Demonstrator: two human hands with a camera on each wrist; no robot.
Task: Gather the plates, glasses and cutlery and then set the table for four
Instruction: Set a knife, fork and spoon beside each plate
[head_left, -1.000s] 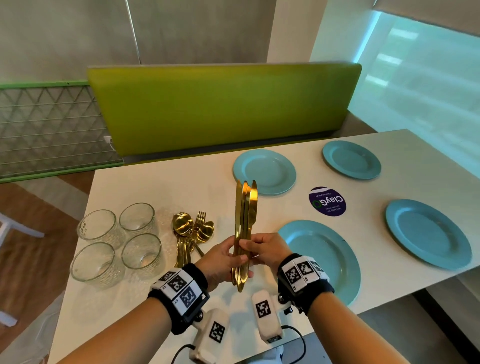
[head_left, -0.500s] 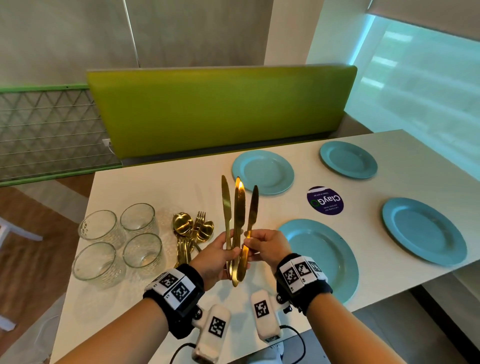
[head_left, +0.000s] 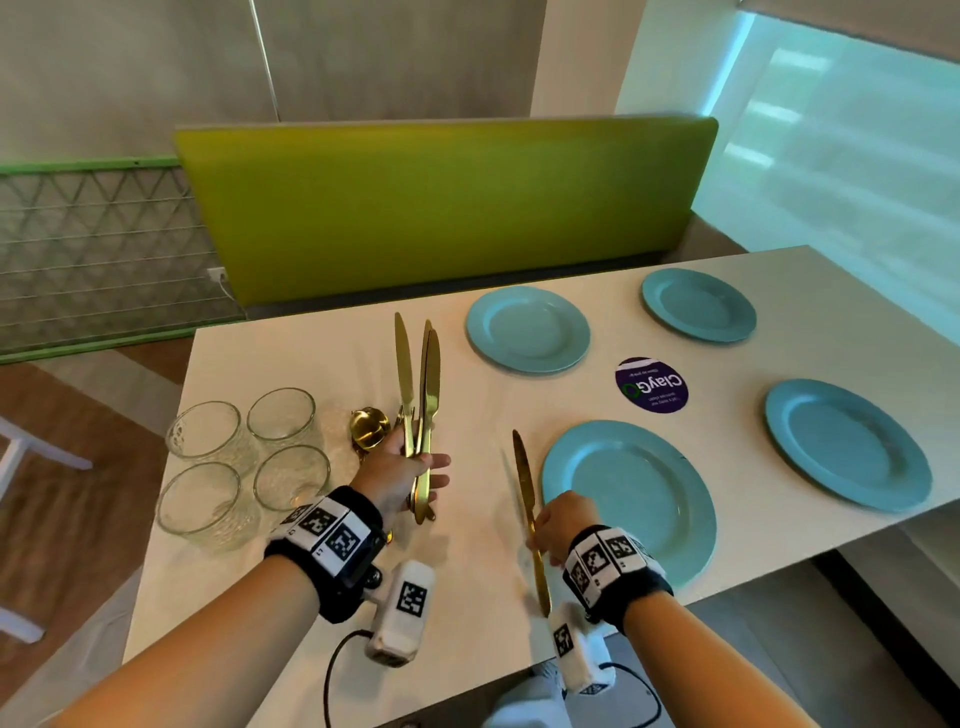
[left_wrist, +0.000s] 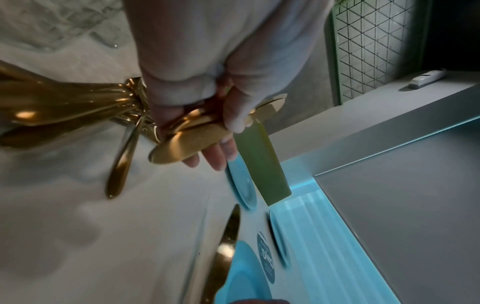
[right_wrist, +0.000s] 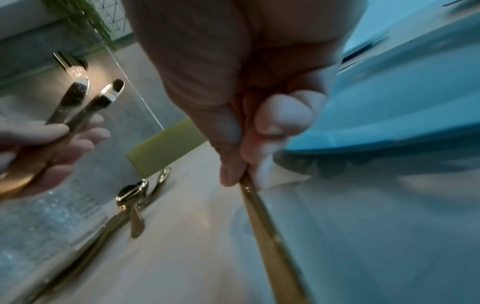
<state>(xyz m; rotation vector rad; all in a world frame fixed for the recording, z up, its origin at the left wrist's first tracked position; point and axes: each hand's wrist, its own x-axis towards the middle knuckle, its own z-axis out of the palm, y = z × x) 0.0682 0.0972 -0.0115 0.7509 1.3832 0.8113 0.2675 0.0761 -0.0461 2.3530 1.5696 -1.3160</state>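
Note:
My left hand grips three gold knives by their handles, blades pointing up, above the table's left-middle. In the left wrist view the fingers curl round those handles. My right hand pinches a single gold knife at mid-handle, held low just left of the nearest blue plate; I cannot tell whether it touches the table. The right wrist view shows this knife beside the plate's rim. Three other blue plates lie on the white table.
Several clear glasses stand grouped at the table's left. A pile of gold spoons and forks lies beside them, partly hidden by my left hand. A purple round sticker sits between the plates. A green bench back runs behind.
The right hand pulled one knife out of the bundle and carried it right and down beside the near plate. The left hand kept the other three and shifted slightly left.

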